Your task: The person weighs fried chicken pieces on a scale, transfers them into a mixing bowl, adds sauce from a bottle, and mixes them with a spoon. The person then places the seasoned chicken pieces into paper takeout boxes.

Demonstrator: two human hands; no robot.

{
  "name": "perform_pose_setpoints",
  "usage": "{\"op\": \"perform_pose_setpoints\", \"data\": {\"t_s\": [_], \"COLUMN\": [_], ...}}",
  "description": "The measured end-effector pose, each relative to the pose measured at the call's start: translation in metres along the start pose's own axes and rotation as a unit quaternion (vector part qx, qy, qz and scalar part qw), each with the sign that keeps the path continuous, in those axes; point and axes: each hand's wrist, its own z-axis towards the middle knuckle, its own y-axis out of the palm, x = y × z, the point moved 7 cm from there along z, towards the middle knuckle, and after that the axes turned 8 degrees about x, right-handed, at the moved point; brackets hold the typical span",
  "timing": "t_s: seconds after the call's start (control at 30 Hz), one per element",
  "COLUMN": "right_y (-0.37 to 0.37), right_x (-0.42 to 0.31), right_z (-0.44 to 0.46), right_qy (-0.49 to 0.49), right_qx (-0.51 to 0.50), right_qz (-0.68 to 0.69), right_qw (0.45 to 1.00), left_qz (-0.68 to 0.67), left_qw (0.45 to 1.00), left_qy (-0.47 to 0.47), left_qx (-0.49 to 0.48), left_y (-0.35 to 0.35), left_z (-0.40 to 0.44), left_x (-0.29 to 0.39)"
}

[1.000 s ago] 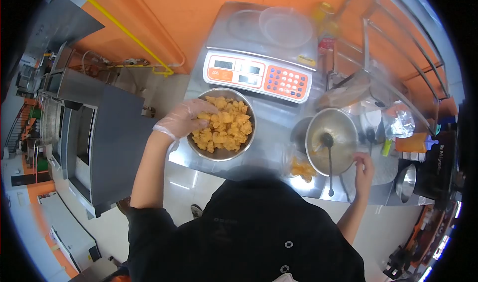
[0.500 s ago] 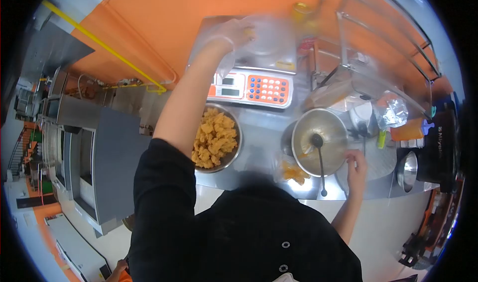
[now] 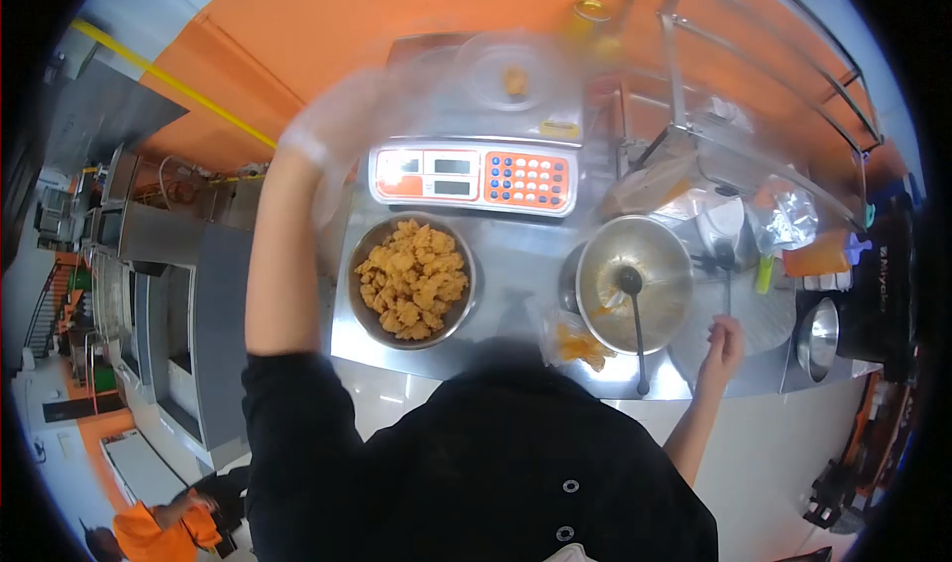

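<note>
My left hand (image 3: 342,116), in a clear plastic glove, is smeared by motion left of the digital scale (image 3: 531,200); its fingers cannot be made out. On the scale's metal platform sits a round clear plastic dish (image 3: 474,78), with one golden fried piece (image 3: 515,82) in it. Below the scale is a steel bowl (image 3: 356,294) full of fried chicken pieces (image 3: 412,279). My right hand (image 3: 723,342) is bare, its fingers curled together with nothing visible in them. It hovers right of a steel mixing bowl (image 3: 664,254) in which a black spoon (image 3: 635,304) leans.
A plastic bag with orange-yellow contents (image 3: 583,344) lies at the table's front edge. A wire rack (image 3: 678,76) stands at the back right. Farther right are an orange sauce bottle (image 3: 818,254), a foil-like bag (image 3: 783,220) and a small steel bowl (image 3: 817,339). A person in orange (image 3: 159,532) is at lower left.
My left hand has moved left, away from the dish on the scale, and the fried piece now shows there. My right hand has shifted slightly away from the mixing bowl's rim.
</note>
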Motion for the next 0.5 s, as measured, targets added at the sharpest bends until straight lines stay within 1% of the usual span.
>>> {"op": "perform_pose_setpoints", "data": {"t_s": [0.03,0.07,0.1,0.13,0.17,0.23,0.3,0.33,0.37,0.47,0.5], "right_y": [-0.008,-0.016,-0.021,-0.026,-0.026,-0.018,-0.008,-0.001,0.004,0.018,0.018], "right_x": [0.015,0.028,0.043,0.056,0.065,0.067,0.070,0.074,0.078,0.077,0.075], "right_z": [-0.004,-0.008,-0.013,-0.019,-0.024,-0.032,-0.038,-0.039,-0.041,-0.047,-0.048], "right_qy": [-0.003,-0.005,0.000,0.005,0.010,-0.016,-0.034,-0.039,-0.045,-0.037,-0.049], "right_qx": [0.020,0.041,0.048,0.055,0.061,0.071,0.062,0.050,0.038,-0.024,-0.027], "right_qz": [-0.009,-0.017,-0.019,-0.022,-0.026,-0.017,-0.025,-0.037,-0.049,-0.072,-0.075], "right_qw": [1.000,0.999,0.999,0.998,0.998,0.997,0.997,0.997,0.997,0.996,0.996], "left_qz": [0.160,0.240,0.314,0.308,0.287,0.241,0.234,0.231,0.208,0.137,0.127], "left_qw": [0.984,0.963,0.932,0.916,0.929,0.946,0.948,0.948,0.954,0.970,0.974], "left_qy": [-0.002,0.054,0.115,0.231,0.226,0.210,0.189,0.178,0.147,0.126,0.110], "left_qx": [-0.081,-0.114,-0.138,-0.113,-0.060,0.047,0.100,0.127,0.159,0.155,0.153], "left_y": [0.004,0.009,0.015,0.027,0.035,0.051,0.049,0.045,0.042,0.032,0.029], "left_z": [-0.001,-0.013,-0.027,-0.062,-0.076,-0.091,-0.090,-0.091,-0.092,-0.090,-0.091], "left_x": [-0.045,-0.068,-0.091,-0.087,-0.096,-0.121,-0.160,-0.168,-0.176,-0.189,-0.188]}}
